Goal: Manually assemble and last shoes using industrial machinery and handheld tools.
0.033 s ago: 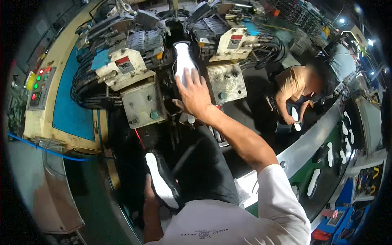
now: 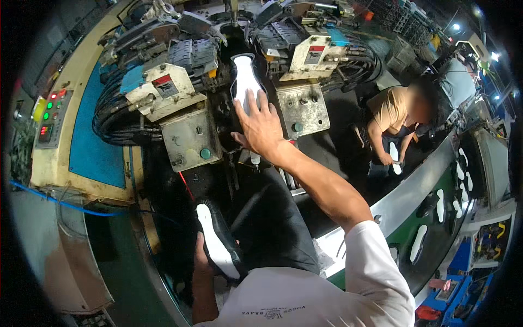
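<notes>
My right hand [image 2: 261, 128] lies with spread fingers on the white bottom of a black-edged shoe upper [image 2: 245, 76]. That upper sits sole side up between the two halves of a machine. Low in front of my body, my left hand [image 2: 202, 253] grips a second black shoe upper [image 2: 215, 240], its long white bottom turned up. Its thumb side shows along the left edge, and most of the fingers are hidden beneath.
Metal boxes with green buttons [image 2: 205, 153] flank the upper. A control panel [image 2: 53, 119] with lit buttons stands left. At right, a co-worker [image 2: 393, 111] holds another white-bottomed upper beside a green conveyor [image 2: 406, 240] bearing several more. A blue hose [image 2: 65, 203] runs at left.
The shoe upper in my left hand has shifted very slightly. My right hand stays on the upper in the machine.
</notes>
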Tool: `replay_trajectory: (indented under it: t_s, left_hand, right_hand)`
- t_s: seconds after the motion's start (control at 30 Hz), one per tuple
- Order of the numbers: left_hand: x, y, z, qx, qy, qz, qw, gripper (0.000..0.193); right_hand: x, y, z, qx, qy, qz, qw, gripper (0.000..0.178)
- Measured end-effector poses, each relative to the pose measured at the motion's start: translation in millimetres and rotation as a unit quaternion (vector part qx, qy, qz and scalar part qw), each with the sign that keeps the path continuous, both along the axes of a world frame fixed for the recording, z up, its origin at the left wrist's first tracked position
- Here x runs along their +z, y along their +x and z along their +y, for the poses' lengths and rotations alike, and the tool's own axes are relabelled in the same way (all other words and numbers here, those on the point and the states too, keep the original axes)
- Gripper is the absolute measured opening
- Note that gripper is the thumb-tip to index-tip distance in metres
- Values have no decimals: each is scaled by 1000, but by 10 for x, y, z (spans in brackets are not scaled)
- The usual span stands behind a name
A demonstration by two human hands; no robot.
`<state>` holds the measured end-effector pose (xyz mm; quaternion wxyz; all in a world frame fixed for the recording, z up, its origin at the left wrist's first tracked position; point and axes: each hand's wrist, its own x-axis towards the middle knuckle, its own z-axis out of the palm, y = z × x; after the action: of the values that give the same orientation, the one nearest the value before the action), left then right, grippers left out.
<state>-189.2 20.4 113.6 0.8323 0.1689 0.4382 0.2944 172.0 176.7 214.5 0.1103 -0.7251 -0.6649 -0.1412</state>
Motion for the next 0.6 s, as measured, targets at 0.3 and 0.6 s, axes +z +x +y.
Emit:
replay_trajectory:
  t_s: [0.3, 0.6]
  left_hand:
    - [-39, 367, 489, -56, 16, 105, 993, 65]
    - [-553, 898, 1156, -78, -55, 134, 986, 62]
  right_hand:
    - [182, 234, 762, 7, 2, 54, 999, 92]
    - [369, 640, 1508, 29, 49, 78, 995, 81]
